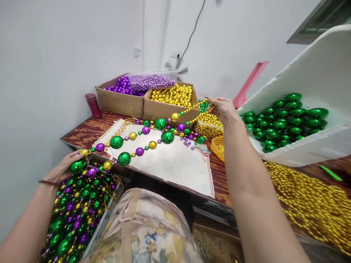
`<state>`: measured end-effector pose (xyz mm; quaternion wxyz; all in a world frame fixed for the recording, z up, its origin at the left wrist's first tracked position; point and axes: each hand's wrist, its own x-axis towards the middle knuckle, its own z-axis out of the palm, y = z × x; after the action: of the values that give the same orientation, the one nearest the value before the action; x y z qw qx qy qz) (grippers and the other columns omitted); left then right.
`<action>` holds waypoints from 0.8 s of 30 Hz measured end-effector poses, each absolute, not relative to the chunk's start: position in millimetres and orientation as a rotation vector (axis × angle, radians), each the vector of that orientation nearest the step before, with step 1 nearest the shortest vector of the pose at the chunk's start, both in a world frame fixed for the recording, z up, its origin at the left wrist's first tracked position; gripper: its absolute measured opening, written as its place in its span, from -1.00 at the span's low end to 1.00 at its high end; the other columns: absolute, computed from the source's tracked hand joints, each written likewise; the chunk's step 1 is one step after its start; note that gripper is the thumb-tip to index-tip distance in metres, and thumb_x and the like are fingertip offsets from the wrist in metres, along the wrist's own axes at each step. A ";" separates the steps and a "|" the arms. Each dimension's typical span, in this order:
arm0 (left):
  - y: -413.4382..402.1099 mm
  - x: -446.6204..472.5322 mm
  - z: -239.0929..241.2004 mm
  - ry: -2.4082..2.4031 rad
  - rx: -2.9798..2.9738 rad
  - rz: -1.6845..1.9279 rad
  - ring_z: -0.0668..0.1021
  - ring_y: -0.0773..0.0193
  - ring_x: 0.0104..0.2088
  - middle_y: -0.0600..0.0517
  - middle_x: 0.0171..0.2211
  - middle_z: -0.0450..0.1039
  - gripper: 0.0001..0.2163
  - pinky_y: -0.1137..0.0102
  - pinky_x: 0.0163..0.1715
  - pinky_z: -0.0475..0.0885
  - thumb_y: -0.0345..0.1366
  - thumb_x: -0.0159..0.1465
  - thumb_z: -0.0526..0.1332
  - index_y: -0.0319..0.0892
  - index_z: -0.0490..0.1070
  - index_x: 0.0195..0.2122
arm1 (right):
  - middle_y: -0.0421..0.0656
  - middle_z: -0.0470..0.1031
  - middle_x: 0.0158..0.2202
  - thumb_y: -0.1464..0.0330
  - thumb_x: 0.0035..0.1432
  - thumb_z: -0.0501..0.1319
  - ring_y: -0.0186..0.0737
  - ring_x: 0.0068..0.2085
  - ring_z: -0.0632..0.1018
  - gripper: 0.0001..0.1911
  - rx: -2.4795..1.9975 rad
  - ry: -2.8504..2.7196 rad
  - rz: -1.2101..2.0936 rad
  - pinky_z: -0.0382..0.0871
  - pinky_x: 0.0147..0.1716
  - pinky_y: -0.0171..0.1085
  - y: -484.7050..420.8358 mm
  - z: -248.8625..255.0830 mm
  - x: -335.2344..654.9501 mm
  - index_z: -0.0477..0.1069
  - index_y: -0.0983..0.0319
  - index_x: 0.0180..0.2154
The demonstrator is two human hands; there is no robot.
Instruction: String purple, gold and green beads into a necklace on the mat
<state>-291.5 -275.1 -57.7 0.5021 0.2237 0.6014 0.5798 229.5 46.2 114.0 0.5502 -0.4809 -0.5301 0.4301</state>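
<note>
A bead necklace [124, 159] of green, purple and gold balls stretches in two strands between my hands, above the white cloth [164, 166]. My left hand [68, 164] is closed around its near end by a large green ball, over the box of finished-looking necklaces [75, 215]. At the far end, my right hand [221, 107] pinches the thin gold bead strand. Behind the held strands, more strung beads [201, 139] and several loose small purple beads [187, 141] lie on the cloth.
Cardboard boxes of purple beads [120, 87] and gold beads [172, 95] stand at the back, a clear tray [153, 81] resting across them. On the right, a white foam box [301, 153] of green balls tilts beside piled gold bead strands [312, 204]. A dark red bottle [93, 106] stands at the left.
</note>
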 end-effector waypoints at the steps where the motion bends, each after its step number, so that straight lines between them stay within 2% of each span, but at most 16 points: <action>1: -276.8 -294.2 -56.8 1.469 0.540 1.397 0.59 0.24 -0.49 0.00 -0.42 0.59 -0.47 0.44 -0.52 0.56 -0.22 -0.21 0.58 -0.20 0.52 -0.18 | -0.32 0.40 -0.62 0.53 0.21 0.26 -0.45 -0.65 0.44 -0.86 -1.130 -1.237 1.041 0.26 -0.63 -0.44 47.5 105.5 228.1 0.40 0.32 -0.41; 5: -282.7 -303.0 -56.8 1.549 0.527 1.390 0.57 0.25 -0.55 0.01 -0.48 0.57 -0.51 0.45 -0.59 0.52 -0.11 -0.15 0.54 -0.21 0.52 -0.22 | -0.27 0.49 -0.56 0.53 0.12 0.31 -0.43 -0.64 0.47 -0.89 -1.048 -1.150 1.136 0.33 -0.64 -0.46 50.9 74.4 220.2 0.41 0.31 -0.41; 10: -295.0 -309.2 -61.7 1.690 0.342 1.429 0.55 0.27 -0.59 -0.01 -0.53 0.56 -0.69 0.45 -0.60 0.51 -0.24 -0.04 0.47 -0.28 0.50 -0.33 | -0.24 0.48 -0.56 0.59 0.15 0.23 -0.41 -0.63 0.45 -0.85 -1.010 -1.145 1.249 0.39 -0.60 -0.41 43.6 48.2 198.8 0.40 0.30 -0.44; 13: -306.7 -314.2 -67.1 1.723 0.278 1.469 0.56 0.31 -0.56 0.02 -0.50 0.56 -0.79 0.48 -0.54 0.52 -0.28 0.09 0.40 -0.28 0.51 -0.30 | -0.25 0.45 -0.60 0.64 0.17 0.18 -0.42 -0.64 0.40 -0.78 -1.007 -1.167 1.326 0.42 -0.56 -0.37 36.6 35.8 182.4 0.41 0.31 -0.47; 16: -319.4 -322.6 -74.0 1.759 0.227 1.503 0.57 0.33 -0.52 0.01 -0.45 0.58 -0.81 0.49 -0.49 0.53 -0.27 0.17 0.35 -0.28 0.52 -0.25 | -0.22 0.44 -0.62 0.69 0.15 0.16 -0.42 -0.66 0.37 -0.74 -1.002 -1.176 1.388 0.36 -0.61 -0.39 33.5 23.4 168.2 0.41 0.31 -0.50; 24: -357.8 -355.8 -88.5 1.868 0.152 1.513 0.56 0.30 -0.51 -0.05 -0.42 0.57 -0.80 0.44 -0.49 0.52 -0.27 0.13 0.38 -0.29 0.51 -0.28 | -0.16 0.46 -0.62 0.68 0.00 0.21 -0.38 -0.69 0.40 -0.78 -1.051 -1.243 1.493 0.31 -0.71 -0.39 21.5 2.8 127.7 0.47 0.32 -0.55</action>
<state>-355.8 -357.8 -88.5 0.3584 0.0589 0.7239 0.5865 127.7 21.5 2.8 0.4496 -0.4252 -0.5028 0.6036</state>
